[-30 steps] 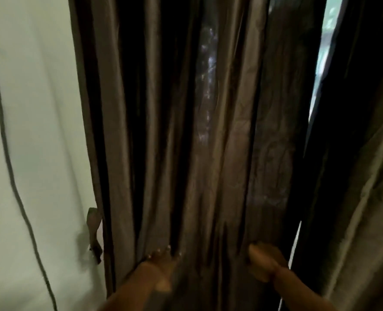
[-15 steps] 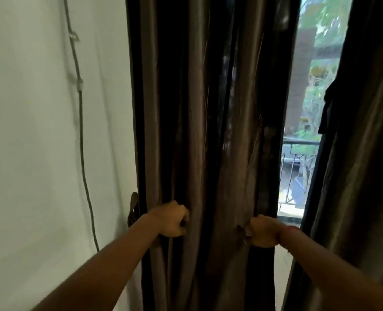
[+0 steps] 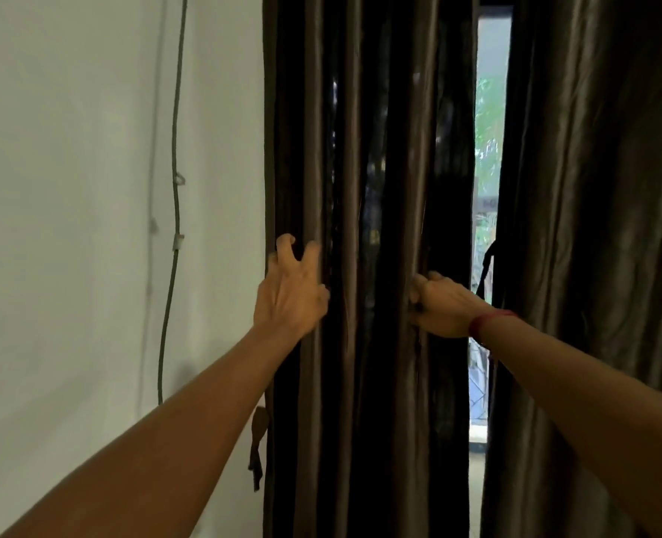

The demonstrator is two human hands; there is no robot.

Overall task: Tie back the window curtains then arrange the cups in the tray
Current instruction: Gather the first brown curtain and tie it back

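A dark brown left curtain point(image 3: 364, 157) hangs in deep folds beside the white wall. My left hand point(image 3: 290, 293) lies against its left edge with the fingers spread and the tips bent. My right hand point(image 3: 445, 304), with a red thread on the wrist, grips the folds near the curtain's right edge. A brown tieback strap point(image 3: 257, 444) hangs on the wall under my left forearm. The right curtain point(image 3: 601, 227) hangs apart from it, with a strip of window point(image 3: 490, 141) between them. No cups or tray are in view.
A grey cable point(image 3: 174, 188) clipped to the white wall point(image 3: 69, 227) runs down on the left. A dark tie point(image 3: 486, 266) hangs at the inner edge of the right curtain. Greenery and a railing show through the window gap.
Both hands have risen along the left curtain. My left hand went from a closed grip on the folds to spread fingers at the edge. My right hand still grips the folds.
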